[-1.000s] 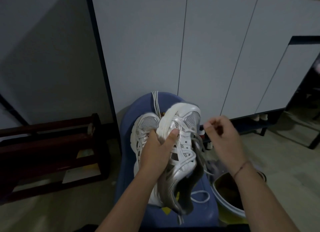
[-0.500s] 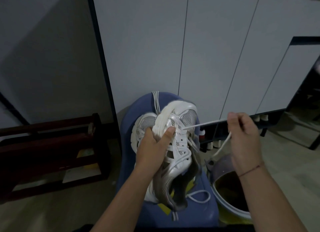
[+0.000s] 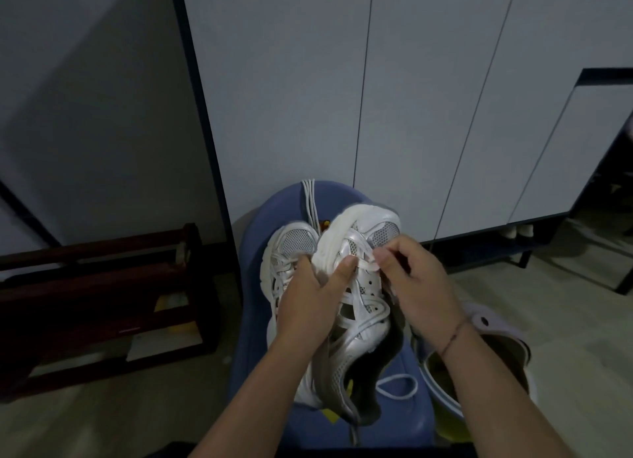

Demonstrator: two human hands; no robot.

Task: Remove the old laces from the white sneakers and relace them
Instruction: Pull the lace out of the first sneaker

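Two white sneakers were counted, both low in the frame around 6 o'clock, on one blue chair (image 3: pixel 255 286).

- The held sneaker (image 3: pixel 363 307) was lifted off the seat, toe pointed to 12 and heel to 6, upper turned to the camera.
- The second sneaker (image 3: pixel 291 241) was laid on the seat at the 9 o'clock side of the held one, toe also to 12. It was partly overlapped in view, so contact between the two could not be confirmed.

Two hands were counted.

- The left hand (image 3: pixel 308 307) was wrapped on the held sneaker from its 9 o'clock side, fingers curled behind the sole and thumb pressed on the upper beside the eyelets.
- The right hand (image 3: pixel 416 286) was placed at the 3 o'clock side. One lace (image 3: pixel 366 267) was pinched between its thumb and forefinger at the toe end of the eyelet row, and the other fingers were curled in.
- One thread bracelet (image 3: pixel 452 337) was seen on the right wrist.

Other laces:

- One loose lace loop (image 3: pixel 397 385) was laid on the seat at 5 o'clock of the held sneaker.
- Spare lace strands (image 3: pixel 308 200) were draped over the chair back at 12. About three were seen, but an exact count could not be made.

Surroundings:

- One cabinet (image 3: pixel 428 98) was seen from 12 to 2.
- One dark wooden rack (image 3: pixel 102 286) was seen at 9.
- One basin (image 3: pixel 442 399) was seen at 4, just beside the chair.
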